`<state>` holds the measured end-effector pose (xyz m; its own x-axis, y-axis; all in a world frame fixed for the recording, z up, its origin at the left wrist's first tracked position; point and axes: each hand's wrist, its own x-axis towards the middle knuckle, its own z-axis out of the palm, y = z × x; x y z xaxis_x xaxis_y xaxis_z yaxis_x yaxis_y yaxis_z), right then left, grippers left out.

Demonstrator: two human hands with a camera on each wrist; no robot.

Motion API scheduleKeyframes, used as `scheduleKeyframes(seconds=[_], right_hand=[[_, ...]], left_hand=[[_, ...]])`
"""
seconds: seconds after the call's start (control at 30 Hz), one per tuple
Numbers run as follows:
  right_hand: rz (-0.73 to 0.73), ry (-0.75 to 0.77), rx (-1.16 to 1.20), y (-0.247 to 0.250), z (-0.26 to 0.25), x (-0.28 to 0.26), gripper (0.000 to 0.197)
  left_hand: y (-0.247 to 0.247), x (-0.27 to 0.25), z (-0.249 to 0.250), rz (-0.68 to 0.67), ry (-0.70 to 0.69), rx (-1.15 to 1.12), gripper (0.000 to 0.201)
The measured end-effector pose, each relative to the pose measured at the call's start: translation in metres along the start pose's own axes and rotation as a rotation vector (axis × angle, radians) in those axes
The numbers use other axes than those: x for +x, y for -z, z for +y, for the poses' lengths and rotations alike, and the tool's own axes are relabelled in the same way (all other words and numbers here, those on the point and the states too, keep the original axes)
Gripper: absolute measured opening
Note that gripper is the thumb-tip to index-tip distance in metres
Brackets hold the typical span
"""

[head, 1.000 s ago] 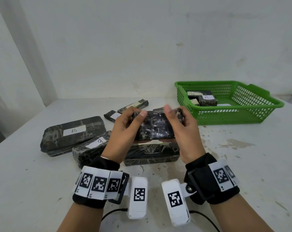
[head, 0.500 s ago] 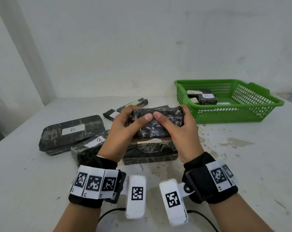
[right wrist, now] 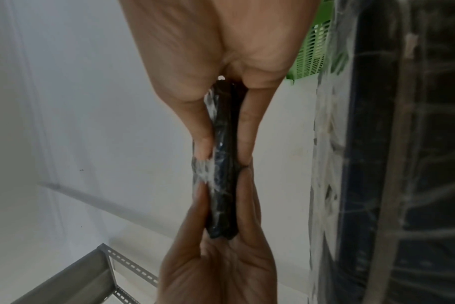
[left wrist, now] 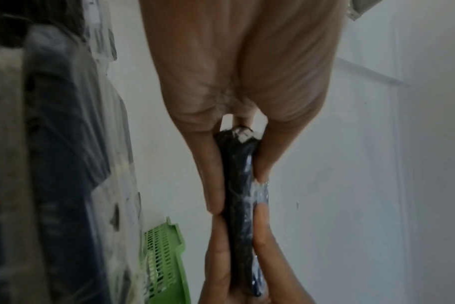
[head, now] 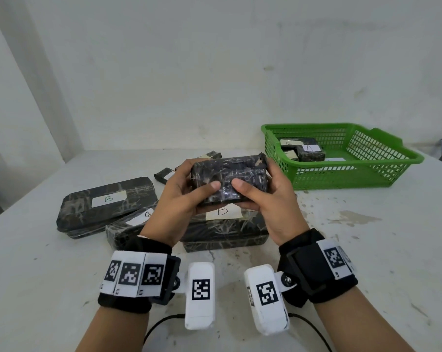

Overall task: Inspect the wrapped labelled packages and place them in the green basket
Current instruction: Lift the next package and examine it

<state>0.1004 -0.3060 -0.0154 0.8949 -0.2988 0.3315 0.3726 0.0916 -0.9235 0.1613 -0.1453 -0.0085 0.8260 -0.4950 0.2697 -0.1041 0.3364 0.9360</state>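
Currently both grips, left hand (head: 174, 199) and right hand (head: 270, 199), pinch the package (head: 230, 179) ends; looks light, stiff, slick wrap; basket (head: 402, 158) at 2 o'clock.

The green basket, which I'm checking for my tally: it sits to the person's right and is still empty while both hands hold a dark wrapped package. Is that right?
Not quite: the green basket is not empty. The head view shows wrapped packages already inside it, one labelled A. The rest holds: the basket sits to the person's right, and the left hand and right hand both hold the dark wrapped package.
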Motion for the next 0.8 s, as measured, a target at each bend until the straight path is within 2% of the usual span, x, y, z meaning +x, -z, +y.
scheduleKeyframes(seconds=[0.1, 0.23, 0.43, 0.6, 0.8], right_hand=[[-0.002, 0.013, 0.008, 0.0002, 0.0004, 0.0007, 0.034], [-0.091, -0.025, 0.048, 0.0021, -0.0002, 0.0019, 0.050], [-0.074, 0.035, 0.058, 0.0023, -0.0009, 0.0029, 0.059], [-0.148, -0.006, 0.185, -0.0002, -0.0038, 0.0027, 0.059], [-0.115, 0.003, 0.237, 0.0045, -0.0043, 0.0052, 0.057]], left_hand=[[-0.0007, -0.0003, -0.0018, 0.017, -0.010, 0.000, 0.045], [0.0005, 0.0010, -0.0006, 0.018, -0.002, -0.066, 0.047], [0.0029, 0.0025, 0.0000, -0.028, -0.017, -0.077, 0.058], [0.0041, 0.0033, 0.0000, -0.010, -0.064, -0.119, 0.049], [0.0084, 0.0020, 0.0055, -0.130, -0.010, -0.140, 0.054]])
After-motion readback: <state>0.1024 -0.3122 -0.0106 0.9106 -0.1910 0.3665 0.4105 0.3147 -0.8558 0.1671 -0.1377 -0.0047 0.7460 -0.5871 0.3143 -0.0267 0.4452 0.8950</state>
